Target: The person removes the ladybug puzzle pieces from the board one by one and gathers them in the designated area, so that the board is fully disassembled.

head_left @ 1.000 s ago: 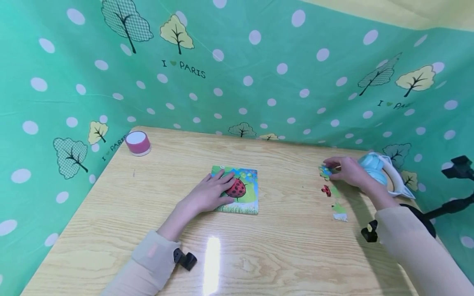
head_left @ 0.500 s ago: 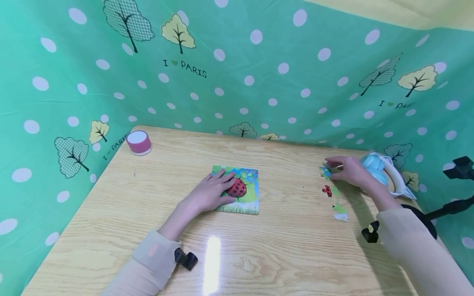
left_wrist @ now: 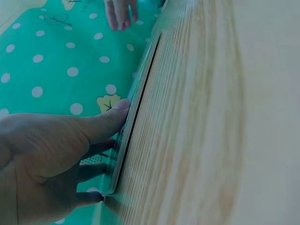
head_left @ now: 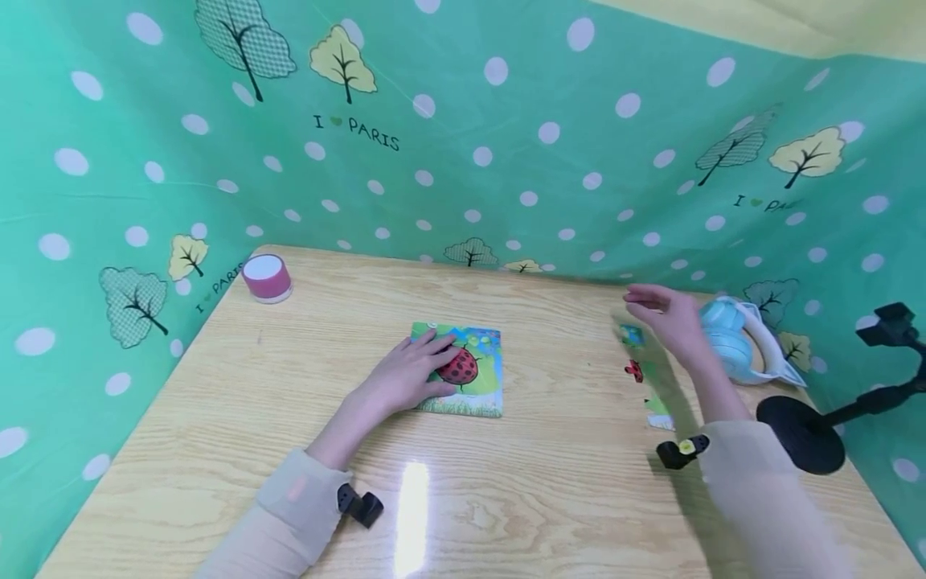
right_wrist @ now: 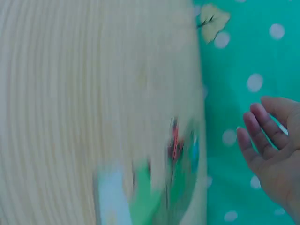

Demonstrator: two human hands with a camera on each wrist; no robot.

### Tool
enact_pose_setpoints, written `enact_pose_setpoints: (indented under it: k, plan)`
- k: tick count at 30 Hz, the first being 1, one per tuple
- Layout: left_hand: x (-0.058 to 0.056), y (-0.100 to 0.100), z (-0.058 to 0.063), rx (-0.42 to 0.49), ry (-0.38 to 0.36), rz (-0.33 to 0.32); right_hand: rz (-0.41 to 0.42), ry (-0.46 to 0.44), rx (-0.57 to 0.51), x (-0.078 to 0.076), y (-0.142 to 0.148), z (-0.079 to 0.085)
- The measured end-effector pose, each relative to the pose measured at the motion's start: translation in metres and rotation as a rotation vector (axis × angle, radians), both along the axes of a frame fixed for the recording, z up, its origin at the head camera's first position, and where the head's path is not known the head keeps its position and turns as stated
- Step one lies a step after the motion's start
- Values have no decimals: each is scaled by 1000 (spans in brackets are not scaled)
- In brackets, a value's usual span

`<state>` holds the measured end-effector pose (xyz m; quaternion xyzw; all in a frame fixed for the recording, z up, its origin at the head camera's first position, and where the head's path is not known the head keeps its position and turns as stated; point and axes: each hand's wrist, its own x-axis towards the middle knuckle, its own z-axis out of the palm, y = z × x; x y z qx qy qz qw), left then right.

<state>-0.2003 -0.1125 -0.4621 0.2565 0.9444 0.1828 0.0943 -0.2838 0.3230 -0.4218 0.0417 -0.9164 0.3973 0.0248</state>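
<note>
One wooden table carries a ladybird puzzle board near its middle; it looks light and stiff, best steadied by the edges. The left hand rests there, fingers spread, gripping nothing. The right hand is raised, fingers loosely bent and free. Near it lie loose pieces, probably thin, slippery card: pinch gently at their rims.

A white glare strip marks the bright table, while the right wrist view smears the puzzle pieces
</note>
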Motion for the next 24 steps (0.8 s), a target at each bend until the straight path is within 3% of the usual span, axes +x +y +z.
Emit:
enact_pose_setpoints:
  k: [8, 16, 24]
  plan:
    - [2, 0, 3, 24, -5, 28, -36, 23, -246, 6, -64, 8]
    - [-1, 1, -1, 26, -17, 49, 5, 14, -355, 10, -118, 11]
    - [1, -1, 1, 30, -63, 104, 71, -29, -384, 12, -165, 11]
